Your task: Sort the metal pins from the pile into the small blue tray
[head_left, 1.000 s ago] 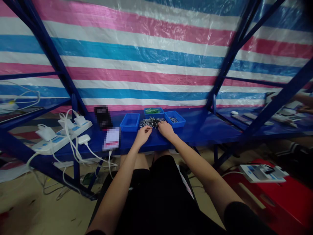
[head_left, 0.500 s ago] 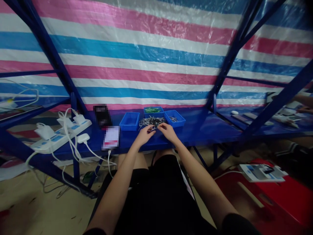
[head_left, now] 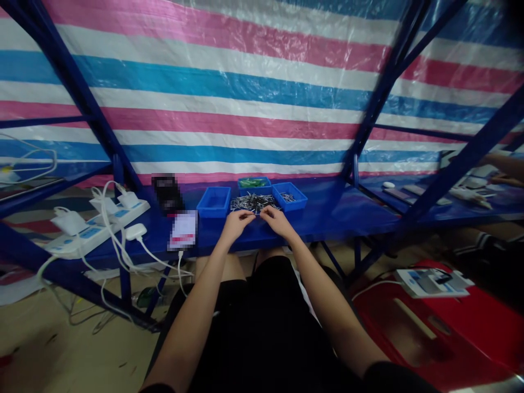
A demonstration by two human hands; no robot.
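A loose pile of small metal and black pieces (head_left: 254,202) lies on the blue table (head_left: 331,210). Just in front of it my left hand (head_left: 238,222) pinches the end of a small thin piece (head_left: 256,214). My right hand (head_left: 275,219) is close beside it, fingers pressed together at the other end of that piece. Around the pile stand three blue trays: the left one (head_left: 214,202) looks bare inside, the back one (head_left: 254,184) holds green items, and the right one (head_left: 290,196) holds more small metal pieces.
A phone (head_left: 183,230) with a white cable and a dark object (head_left: 167,194) lie left of the trays. Further left is a white power strip (head_left: 98,229) with plugs. Blue frame bars flank the table. At the far right another person's hand (head_left: 505,179) shows.
Both hands have drawn back slightly from the pile, and the thin piece now shows between their fingertips. The whole view has shifted a little.
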